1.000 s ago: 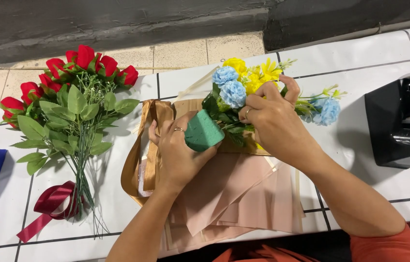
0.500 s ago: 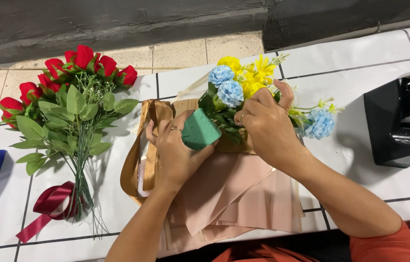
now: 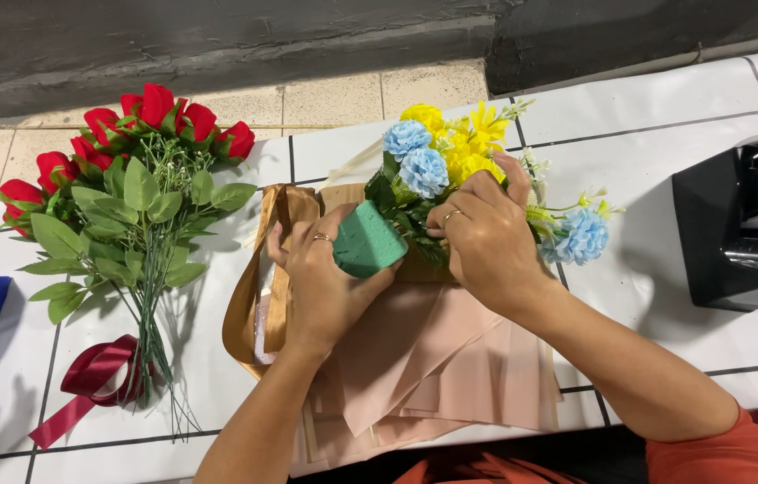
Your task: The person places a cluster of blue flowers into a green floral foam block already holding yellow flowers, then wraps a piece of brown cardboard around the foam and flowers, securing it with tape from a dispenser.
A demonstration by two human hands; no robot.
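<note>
Foam block (image 3: 368,240) sits clenched in the left hand (image 3: 325,287); keep it steady. Right hand (image 3: 485,244) grasps the flowers (image 3: 450,157); press stems in straight.

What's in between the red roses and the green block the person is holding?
In the head view, a gold ribbon lies on the white table between the red roses and the green foam block.
</note>
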